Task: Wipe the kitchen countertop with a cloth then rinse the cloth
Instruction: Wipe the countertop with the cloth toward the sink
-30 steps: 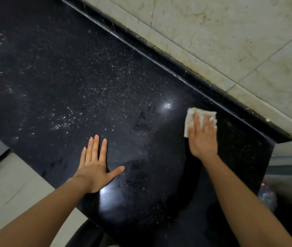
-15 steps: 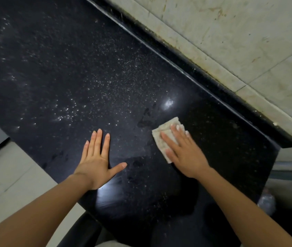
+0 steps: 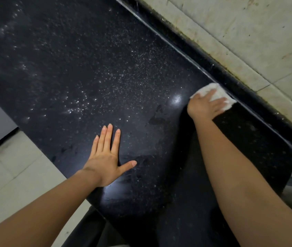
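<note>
At far left, pale floor tiles (image 3: pixel 13 175) border the near edge of a black, speckled stone surface (image 3: pixel 70 59) that runs diagonally across the view. Fine white specks and droplets are scattered over its left and central area. The left hand (image 3: pixel 106 161) lies palm down on the surface near the front edge, 4 fingers together and straight, thumb spread out to the side, holding nothing. A bright light reflection (image 3: pixel 176 99) sits on the stone between the 2 hands. Further right, the right hand (image 3: pixel 206 106) presses flat on a white cloth (image 3: pixel 218 92), fingers extended over it; the cloth lies on the surface at its back edge, touching the raised black upstand (image 3: pixel 248 97). Beyond the upstand, at upper right, rises a stained beige tiled wall (image 3: pixel 248 32).
</note>
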Demonstrator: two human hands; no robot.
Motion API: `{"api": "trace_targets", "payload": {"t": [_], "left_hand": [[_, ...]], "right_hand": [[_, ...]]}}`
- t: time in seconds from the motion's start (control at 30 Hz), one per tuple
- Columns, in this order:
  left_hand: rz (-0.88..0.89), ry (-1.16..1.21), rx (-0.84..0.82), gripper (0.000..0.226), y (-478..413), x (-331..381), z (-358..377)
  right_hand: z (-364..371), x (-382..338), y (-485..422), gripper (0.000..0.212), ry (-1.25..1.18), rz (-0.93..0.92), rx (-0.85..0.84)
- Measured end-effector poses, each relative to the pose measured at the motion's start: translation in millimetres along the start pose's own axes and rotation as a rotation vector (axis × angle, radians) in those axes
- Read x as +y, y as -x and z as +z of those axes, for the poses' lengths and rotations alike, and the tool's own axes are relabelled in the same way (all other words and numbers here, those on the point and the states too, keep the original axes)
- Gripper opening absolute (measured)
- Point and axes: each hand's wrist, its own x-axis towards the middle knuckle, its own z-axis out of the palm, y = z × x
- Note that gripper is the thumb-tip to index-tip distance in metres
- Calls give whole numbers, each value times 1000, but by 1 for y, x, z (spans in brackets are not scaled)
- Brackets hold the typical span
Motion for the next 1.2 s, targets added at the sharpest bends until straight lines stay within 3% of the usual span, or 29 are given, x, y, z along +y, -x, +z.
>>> {"api": "trace_targets", "payload": {"t": [0.2,0.27,0.33,0.47,0.53,0.6,0.8,0.87,1.03,1.13,1.2], "left_hand": [[-4,-15,-15,102,0,1,-2],[-1,-8,-15,102,0,0,-1],[5,-13,-9,103,-1,-1,0],[2,-3,-12,103,-2,-2,2],[7,11,-3,102,-2,-2,1],[10,9,6,102,-2,-3,2],[42,32,25,103,-3,-6,3],[67,62,43,102,-2,-9,4],[168,176,226,85,9,-23,6],[173,284,398,70,22,-40,6],[102,320,488,67,29,-60,6]], "right_hand": [[16,4,33,55,218,-732,-134],[5,29,21,54,320,-869,-144],[-7,58,6,56,380,-790,-91],[-16,81,-3,57,200,-282,45],[-10,66,5,56,118,-153,38],[2,49,21,56,146,-211,27],[40,51,139,58,246,-815,-139],[36,74,161,55,290,-918,-204],[15,115,148,70,435,-781,-155],[12,104,128,79,298,-613,-121],[19,87,119,69,226,-498,-100]]}}
